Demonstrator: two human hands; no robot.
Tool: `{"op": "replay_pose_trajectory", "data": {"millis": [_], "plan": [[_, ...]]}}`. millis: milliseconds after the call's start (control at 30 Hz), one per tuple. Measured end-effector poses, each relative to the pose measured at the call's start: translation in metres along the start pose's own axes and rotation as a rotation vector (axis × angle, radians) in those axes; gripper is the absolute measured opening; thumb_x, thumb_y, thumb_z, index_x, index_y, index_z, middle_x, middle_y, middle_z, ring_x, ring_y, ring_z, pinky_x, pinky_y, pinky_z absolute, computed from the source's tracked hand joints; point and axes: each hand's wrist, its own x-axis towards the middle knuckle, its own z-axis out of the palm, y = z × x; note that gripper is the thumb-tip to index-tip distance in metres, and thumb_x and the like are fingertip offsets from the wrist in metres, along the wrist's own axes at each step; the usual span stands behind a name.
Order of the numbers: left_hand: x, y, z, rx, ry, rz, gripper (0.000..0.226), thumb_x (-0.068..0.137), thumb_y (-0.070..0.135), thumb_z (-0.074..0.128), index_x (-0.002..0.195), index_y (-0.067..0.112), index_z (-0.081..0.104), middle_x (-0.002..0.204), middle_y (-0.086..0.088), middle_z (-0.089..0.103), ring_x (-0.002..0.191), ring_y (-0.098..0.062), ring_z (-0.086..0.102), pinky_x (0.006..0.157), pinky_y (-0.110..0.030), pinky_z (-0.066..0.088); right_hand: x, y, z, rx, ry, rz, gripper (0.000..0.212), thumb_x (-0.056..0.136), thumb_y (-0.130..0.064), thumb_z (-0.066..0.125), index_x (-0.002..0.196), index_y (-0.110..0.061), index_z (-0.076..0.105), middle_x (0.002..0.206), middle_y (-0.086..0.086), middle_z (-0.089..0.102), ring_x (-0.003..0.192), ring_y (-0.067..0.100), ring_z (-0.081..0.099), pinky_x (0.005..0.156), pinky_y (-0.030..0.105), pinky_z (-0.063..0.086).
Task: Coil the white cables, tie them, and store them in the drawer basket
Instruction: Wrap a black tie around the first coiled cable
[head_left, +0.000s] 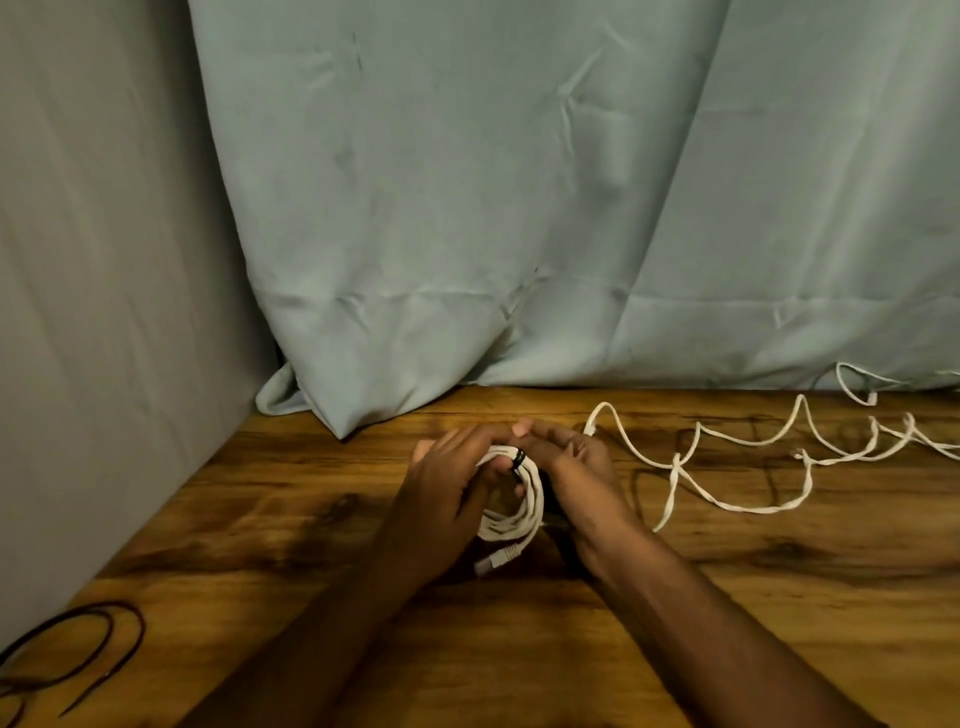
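A coiled white cable (522, 512) stands between both hands above the middle of the wooden table (270, 519). A black tie (518, 459) wraps the coil near its top. My left hand (441, 483) holds the coil's left side, its thumb pushed through the loop. My right hand (582, 467) grips the coil's right side, with fingers curled by the tie. A white plug (493, 561) sticks out at the coil's bottom. A second white cable (769, 457) lies loose and kinked to the right, apart from the hands. No drawer basket shows.
Pale green cloth (519, 208) hangs behind the table, its hem on the far edge. A grey wall (104, 312) closes the left side. Thin dark ties (78, 654) lie at the near left corner. Another white cable end (862, 387) lies at the far right.
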Motion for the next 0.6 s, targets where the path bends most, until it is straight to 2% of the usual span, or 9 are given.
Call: {"op": "replay_pose_trajectory", "data": {"millis": [67, 133, 200, 300, 367, 467, 600], "plan": [[0.002, -0.004, -0.001, -0.025, 0.061, -0.046, 0.021, 0.104, 0.036, 0.041, 0.115, 0.03, 0.058, 0.111, 0.019, 0.06, 0.11, -0.002, 0.056, 0.094, -0.045, 0.041, -0.006, -0.004, 0.004, -0.045, 0.001, -0.16, 0.037, 0.094, -0.011, 0.074, 0.128, -0.02, 0.066, 0.098, 0.013, 0.08, 0.09, 0.029, 0.079, 0.082, 0.043, 0.064], [0.004, -0.009, -0.002, -0.053, 0.112, -0.088, 0.019, 0.104, 0.035, 0.041, 0.111, 0.029, 0.057, 0.109, 0.018, 0.057, 0.108, -0.008, 0.058, 0.09, -0.048, 0.045, -0.011, -0.005, 0.007, -0.246, -0.049, -0.337, 0.05, 0.092, -0.002, 0.075, 0.134, -0.026, 0.061, 0.091, 0.015, 0.078, 0.088, 0.037, 0.076, 0.082, 0.049, 0.062], [0.006, -0.012, -0.002, -0.098, 0.134, -0.107, 0.019, 0.104, 0.035, 0.041, 0.108, 0.026, 0.057, 0.108, 0.012, 0.054, 0.105, -0.011, 0.059, 0.089, -0.046, 0.047, -0.014, -0.003, 0.01, -0.396, -0.067, -0.437, 0.053, 0.092, -0.001, 0.075, 0.135, -0.029, 0.059, 0.089, 0.014, 0.074, 0.087, 0.038, 0.073, 0.081, 0.054, 0.061], [0.007, -0.011, -0.002, -0.224, 0.127, -0.161, 0.017, 0.102, 0.03, 0.048, 0.105, 0.021, 0.062, 0.103, 0.008, 0.062, 0.098, -0.009, 0.062, 0.084, -0.028, 0.049, -0.013, 0.001, 0.009, -0.511, -0.047, -0.489, 0.052, 0.094, -0.006, 0.074, 0.133, -0.035, 0.057, 0.09, 0.004, 0.075, 0.082, 0.018, 0.076, 0.079, 0.051, 0.063], [0.008, -0.011, -0.002, -0.33, 0.1, -0.264, 0.009, 0.101, 0.024, 0.056, 0.104, 0.021, 0.065, 0.098, 0.007, 0.069, 0.093, -0.006, 0.066, 0.077, -0.021, 0.05, -0.009, 0.002, 0.004, -0.645, -0.032, -0.517, 0.051, 0.094, -0.012, 0.074, 0.129, -0.045, 0.056, 0.092, -0.006, 0.075, 0.086, 0.013, 0.075, 0.078, 0.049, 0.064], [0.008, -0.013, -0.002, -0.462, 0.058, -0.389, 0.009, 0.098, 0.018, 0.061, 0.104, 0.023, 0.066, 0.097, 0.006, 0.072, 0.094, -0.008, 0.068, 0.079, -0.024, 0.054, -0.009, 0.0, 0.0, -0.694, -0.035, -0.5, 0.051, 0.092, -0.013, 0.076, 0.121, -0.049, 0.056, 0.094, -0.009, 0.075, 0.089, 0.011, 0.075, 0.076, 0.048, 0.065], [0.009, -0.016, -0.004, -0.494, 0.019, -0.425, 0.01, 0.098, 0.018, 0.061, 0.103, 0.023, 0.067, 0.098, 0.006, 0.073, 0.094, -0.007, 0.068, 0.079, -0.023, 0.053, -0.01, -0.001, 0.0, -0.628, -0.073, -0.474, 0.052, 0.091, -0.005, 0.076, 0.12, -0.042, 0.056, 0.094, -0.001, 0.075, 0.088, 0.016, 0.075, 0.077, 0.053, 0.064]]}}
